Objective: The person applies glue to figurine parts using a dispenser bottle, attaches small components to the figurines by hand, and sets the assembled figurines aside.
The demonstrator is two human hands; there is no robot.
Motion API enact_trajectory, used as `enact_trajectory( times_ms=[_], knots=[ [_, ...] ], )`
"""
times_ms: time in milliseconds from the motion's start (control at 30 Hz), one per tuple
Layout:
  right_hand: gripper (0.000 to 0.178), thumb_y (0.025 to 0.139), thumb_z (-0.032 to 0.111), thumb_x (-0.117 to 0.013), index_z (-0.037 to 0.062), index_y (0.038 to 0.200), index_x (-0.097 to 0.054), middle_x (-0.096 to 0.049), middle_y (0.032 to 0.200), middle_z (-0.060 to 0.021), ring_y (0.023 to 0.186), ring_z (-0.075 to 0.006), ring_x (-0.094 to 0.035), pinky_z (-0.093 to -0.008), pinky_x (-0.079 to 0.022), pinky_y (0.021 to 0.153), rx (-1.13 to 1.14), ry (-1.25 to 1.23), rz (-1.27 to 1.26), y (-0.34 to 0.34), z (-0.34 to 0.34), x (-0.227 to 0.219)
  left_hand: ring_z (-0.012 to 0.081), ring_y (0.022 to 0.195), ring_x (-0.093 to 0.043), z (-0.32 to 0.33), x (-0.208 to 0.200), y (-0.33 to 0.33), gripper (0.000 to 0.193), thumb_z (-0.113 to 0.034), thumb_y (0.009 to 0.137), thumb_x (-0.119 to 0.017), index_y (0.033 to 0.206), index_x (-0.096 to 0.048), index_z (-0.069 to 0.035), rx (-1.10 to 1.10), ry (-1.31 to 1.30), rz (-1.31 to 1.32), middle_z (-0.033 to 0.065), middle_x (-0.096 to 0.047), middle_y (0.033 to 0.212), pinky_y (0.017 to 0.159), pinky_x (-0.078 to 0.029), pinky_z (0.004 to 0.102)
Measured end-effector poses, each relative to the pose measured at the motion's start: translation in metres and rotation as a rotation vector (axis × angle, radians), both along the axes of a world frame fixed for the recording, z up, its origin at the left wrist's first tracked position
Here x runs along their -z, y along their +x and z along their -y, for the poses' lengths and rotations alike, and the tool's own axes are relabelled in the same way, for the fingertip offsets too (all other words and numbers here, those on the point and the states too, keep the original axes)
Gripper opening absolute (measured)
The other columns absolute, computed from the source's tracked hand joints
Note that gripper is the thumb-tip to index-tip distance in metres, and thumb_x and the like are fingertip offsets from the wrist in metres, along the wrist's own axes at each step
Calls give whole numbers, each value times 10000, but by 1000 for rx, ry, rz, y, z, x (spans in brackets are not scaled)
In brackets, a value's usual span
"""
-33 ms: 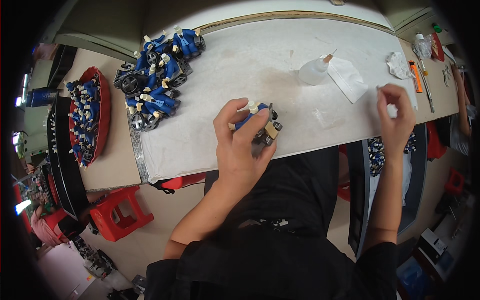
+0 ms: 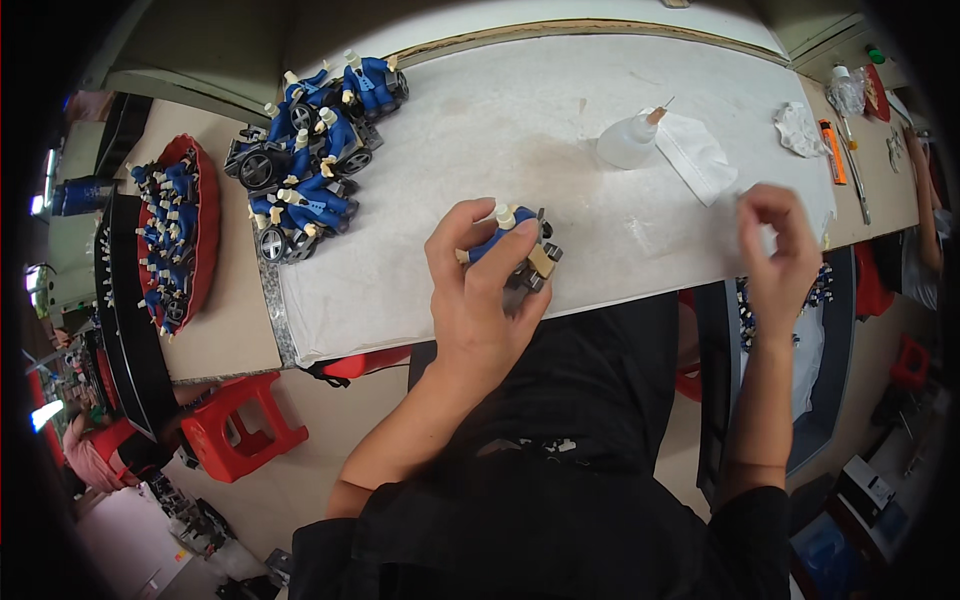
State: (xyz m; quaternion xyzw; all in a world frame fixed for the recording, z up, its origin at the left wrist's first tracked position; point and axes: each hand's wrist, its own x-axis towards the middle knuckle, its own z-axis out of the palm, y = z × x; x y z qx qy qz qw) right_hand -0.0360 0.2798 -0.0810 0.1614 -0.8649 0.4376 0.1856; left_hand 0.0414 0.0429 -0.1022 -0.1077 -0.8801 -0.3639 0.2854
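My left hand [image 2: 480,285] is closed round a toy figure [image 2: 512,222] in a blue suit, seated in a small dark wheelchair, above the table's near edge. The figure's pale, capless-faced head end points up between my fingers; part of its body is hidden by them. Off to the right, my right hand [image 2: 778,250] hangs over the table edge, blurred, with thumb and fingertips pinched together. A white patch shows beside its fingers; whether it is held cannot be made out. Several similar wheelchair figures [image 2: 312,205] lie heaped at the table's far left.
A translucent needle-tipped bottle [image 2: 628,143] stands beside a folded white cloth [image 2: 700,165]. Crumpled tissue [image 2: 800,130], an orange packet [image 2: 832,153] and a metal tool [image 2: 858,185] lie far right. A red tray [image 2: 208,225] of figures sits left; a grey bin [image 2: 835,390] stands below right.
My right hand has moved a little left and nearer to me, its fingers still pinched. My left hand and the figure in it have barely moved.
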Motion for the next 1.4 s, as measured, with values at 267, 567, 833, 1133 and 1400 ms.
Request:
enact_trajectory(
  times_ms=[267, 567, 833, 1133, 1400],
  knots=[
    [183, 608, -69, -644, 22, 745, -564, -571, 736, -76, 650, -211, -562, -284, -455, 535, -250, -206, 74, 51, 98, 10, 276, 860, -555, -7, 5, -3, 676, 75, 495, -735, 1091, -499, -141, -47, 45, -88, 150, -423, 1105, 658, -520, 324],
    [208, 579, -58, -651, 25, 744, -556, -564, 712, -67, 637, -222, -552, -289, -446, 533, -231, -175, 61, 50, 100, 16, 276, 944, -501, -4, 3, -1, 674, 82, 535, -725, 1109, -425, -102, -3, -41, -54, 191, -399, 1106, 703, -470, 333],
    [216, 575, -66, -647, 25, 746, -553, -566, 716, -75, 632, -223, -549, -294, -440, 529, -250, -180, 59, 51, 101, 16, 291, 962, -501, -4, 5, -1, 673, 78, 528, -731, 1102, -429, -101, -5, -35, -45, 198, -412, 1093, 719, -485, 343],
    [218, 577, -66, -640, 29, 752, -551, -554, 711, -77, 622, -227, -542, -295, -433, 522, -245, -169, 35, 50, 102, 18, 266, 912, -525, -6, 6, -5, 630, 80, 517, -721, 1062, -491, -137, -35, -30, -103, 167, -436, 1080, 663, -492, 310],
    [197, 611, -77, -642, 6, 765, -552, -556, 724, -91, 620, -202, -561, -281, -456, 520, -157, -326, 160, 49, 96, 15, 263, 889, -551, -7, 4, -4, 630, 77, 503, -723, 1053, -529, -160, -65, 66, -104, 142, -450, 1088, 650, -519, 297]
  ],
)
